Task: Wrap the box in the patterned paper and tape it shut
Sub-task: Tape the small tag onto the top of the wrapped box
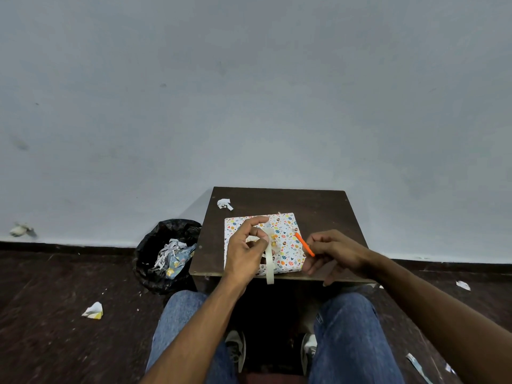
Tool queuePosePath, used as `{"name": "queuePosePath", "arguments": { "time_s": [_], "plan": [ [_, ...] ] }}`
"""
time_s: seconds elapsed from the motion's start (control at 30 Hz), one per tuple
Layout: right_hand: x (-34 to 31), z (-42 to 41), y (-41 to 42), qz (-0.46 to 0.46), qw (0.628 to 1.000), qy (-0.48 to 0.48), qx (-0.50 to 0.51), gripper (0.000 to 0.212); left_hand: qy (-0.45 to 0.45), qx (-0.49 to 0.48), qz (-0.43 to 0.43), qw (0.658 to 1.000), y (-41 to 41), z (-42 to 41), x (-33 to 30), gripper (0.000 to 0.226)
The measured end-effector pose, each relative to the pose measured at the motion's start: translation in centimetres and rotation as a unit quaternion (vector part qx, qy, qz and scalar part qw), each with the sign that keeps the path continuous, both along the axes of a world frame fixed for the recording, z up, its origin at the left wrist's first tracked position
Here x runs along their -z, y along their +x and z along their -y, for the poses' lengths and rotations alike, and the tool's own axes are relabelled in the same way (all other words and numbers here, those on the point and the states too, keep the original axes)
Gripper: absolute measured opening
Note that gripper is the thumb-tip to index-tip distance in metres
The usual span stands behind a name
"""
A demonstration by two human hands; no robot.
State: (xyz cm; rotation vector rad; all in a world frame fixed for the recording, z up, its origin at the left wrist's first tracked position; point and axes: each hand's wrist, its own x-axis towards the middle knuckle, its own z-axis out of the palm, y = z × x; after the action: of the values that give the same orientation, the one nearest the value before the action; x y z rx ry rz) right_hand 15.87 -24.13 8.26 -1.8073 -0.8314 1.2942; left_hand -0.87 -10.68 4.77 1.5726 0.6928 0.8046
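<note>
taping step: the box is wrapped, i'm getting a piece of tape ready.

the box (288,239) sits in its patterned paper on the small table (327,212), near my edge. my left hand (245,253) pinches a pale strip of tape (269,261) that hangs down over the table's front. my right hand (335,253) curls round an orange cutter (304,244), just beside the box. next i judge i must cut the strip and press it over a seam without it curling onto itself.
</note>
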Motion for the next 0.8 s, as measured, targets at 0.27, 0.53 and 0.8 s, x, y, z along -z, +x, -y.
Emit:
{"name": "queuePosePath", "arguments": {
  "time_s": [0.27,0.53,0.8],
  "plan": [
    [1.7,-0.6,-0.6,-0.083,0.993,0.039,0.078,0.019,-0.01,0.005,-0.002,1.0,0.2,-0.1,0.4,0.048],
    [0.7,-0.1,0.7,-0.066,0.996,0.026,-0.051,0.031,0.004,0.029,-0.011,1.0,0.2,-0.7,0.4,0.045],
    [1.0,-0.4,1.4,0.178,0.964,-0.069,-0.188,0.031,-0.014,0.063,-0.001,0.998,-0.1,-1.0,0.5,0.044]
  ]
}}
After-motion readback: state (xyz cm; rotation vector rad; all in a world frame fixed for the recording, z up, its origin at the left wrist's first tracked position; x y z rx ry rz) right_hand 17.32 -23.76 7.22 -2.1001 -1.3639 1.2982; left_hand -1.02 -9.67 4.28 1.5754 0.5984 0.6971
